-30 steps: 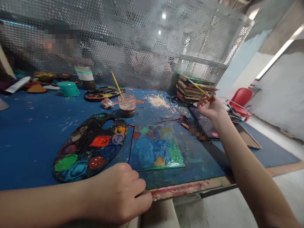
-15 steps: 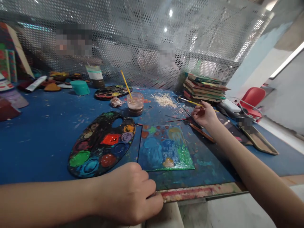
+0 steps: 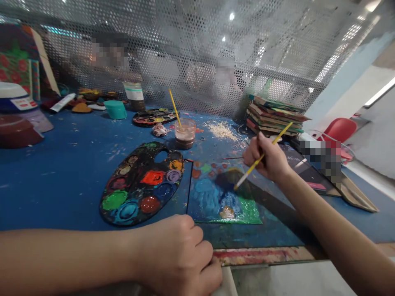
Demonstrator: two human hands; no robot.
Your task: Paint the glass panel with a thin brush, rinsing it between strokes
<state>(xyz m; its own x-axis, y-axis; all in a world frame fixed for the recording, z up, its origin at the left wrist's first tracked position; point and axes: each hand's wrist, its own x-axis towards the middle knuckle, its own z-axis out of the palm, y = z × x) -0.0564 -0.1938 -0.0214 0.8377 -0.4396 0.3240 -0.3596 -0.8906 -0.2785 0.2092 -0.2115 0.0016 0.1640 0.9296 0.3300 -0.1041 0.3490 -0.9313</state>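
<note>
A thin paintbrush (image 3: pixel 251 169) with a yellow handle is pinched in my right hand (image 3: pixel 270 158). Its pale tip points down over the wet painting (image 3: pixel 205 201), at or just above the surface; I cannot tell if it touches. Blue, green and ochre paint covers the small panel, and my hand's shadow falls across its upper right. My left hand (image 3: pixel 182 255) is curled into a fist at the table's front edge, just below the painting, with nothing seen in it. Left of the painting lies a dark oval palette (image 3: pixel 135 187) with several wells of bright paint.
A jar of murky water (image 3: pixel 185 133) holds another yellow brush (image 3: pixel 174 107). Behind are a second palette (image 3: pixel 145 119), a turquoise cup (image 3: pixel 115 109) and wood shavings (image 3: pixel 222 130). Stacked boards (image 3: pixel 274 115) stand at right. A perforated metal screen (image 3: pixel 191 45) closes the back, with people behind it.
My right hand has turned and brought the brush from beyond the painting to over its right half. The view has shifted slightly left. My left hand stays in a fist at the edge.
</note>
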